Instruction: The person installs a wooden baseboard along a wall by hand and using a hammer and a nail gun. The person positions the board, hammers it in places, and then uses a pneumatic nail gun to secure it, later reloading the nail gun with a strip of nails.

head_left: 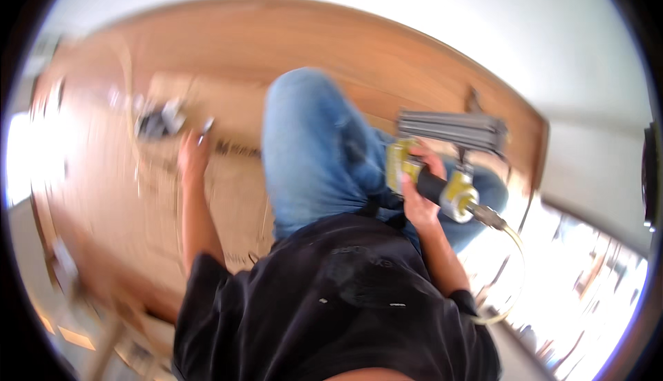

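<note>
My right hand (423,191) is wrapped round the black grip of an air nailer (456,198) with a yellow-green body and a long grey magazine, held over my folded right leg. An air hose (519,246) runs from the fitting at its end. Off to the left, my left hand (193,154) is low over a flat cardboard sheet (231,108). Its fingers seem closed on a small shiny metal piece (207,125), too blurred to name exactly. Just beyond that hand lies a crumpled dark and light grey bundle (160,119).
I sit on a brown wooden surface (235,32) with a curved-looking raised edge, my jeans-clad knee (304,105) up in the middle. A pale cord (129,81) trails on the left. Wooden legs (103,343) stand lower left; blurred clutter (587,291) lies beyond the right edge.
</note>
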Motion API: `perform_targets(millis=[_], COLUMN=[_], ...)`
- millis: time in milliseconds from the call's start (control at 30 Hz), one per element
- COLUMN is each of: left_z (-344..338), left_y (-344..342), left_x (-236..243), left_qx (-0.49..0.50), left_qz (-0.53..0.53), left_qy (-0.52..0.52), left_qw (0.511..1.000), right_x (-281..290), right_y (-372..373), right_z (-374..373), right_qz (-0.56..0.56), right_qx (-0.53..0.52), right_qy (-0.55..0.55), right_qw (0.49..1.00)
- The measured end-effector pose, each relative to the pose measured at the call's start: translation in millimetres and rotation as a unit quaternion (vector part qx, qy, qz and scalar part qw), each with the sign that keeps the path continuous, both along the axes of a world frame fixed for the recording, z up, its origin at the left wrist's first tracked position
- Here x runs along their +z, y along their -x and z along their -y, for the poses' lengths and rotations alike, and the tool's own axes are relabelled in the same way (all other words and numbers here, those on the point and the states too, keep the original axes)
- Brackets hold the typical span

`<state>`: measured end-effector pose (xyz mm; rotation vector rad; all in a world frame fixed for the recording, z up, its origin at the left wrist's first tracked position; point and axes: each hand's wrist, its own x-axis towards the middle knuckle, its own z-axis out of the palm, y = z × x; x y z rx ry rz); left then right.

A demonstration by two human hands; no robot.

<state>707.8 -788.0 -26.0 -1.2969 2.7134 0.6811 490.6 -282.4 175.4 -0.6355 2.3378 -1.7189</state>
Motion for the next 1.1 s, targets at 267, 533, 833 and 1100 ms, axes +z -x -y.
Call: perform_targets(millis=[267, 533, 833, 1100], left_z=[-46, -263, -421, -382], left_y=[128, 267, 285, 289], left_x=[118, 249, 259, 269], left_qx=[0.097, -0.219, -0.508, -0.497], left_qz=[-0.273, -0.439, -0.395, -0.036], left_qy=[-0.155, -0.513, -0.182, -0.274], left_qw=[0.944, 0.705, 0.743, 0.823], right_x=[-4, 4, 31, 16], right_y=[32, 73, 72, 30], right_z=[-63, -114, -220, -245], right_qz=[-0.195, -0.221, -0.208, -0.231], right_qx=[0.028, 0.116, 0.09, -0.038], right_qy=[-0.084, -0.13, -0.332, -0.452], right_qw=[0.977, 0.959, 0.916, 0.861])
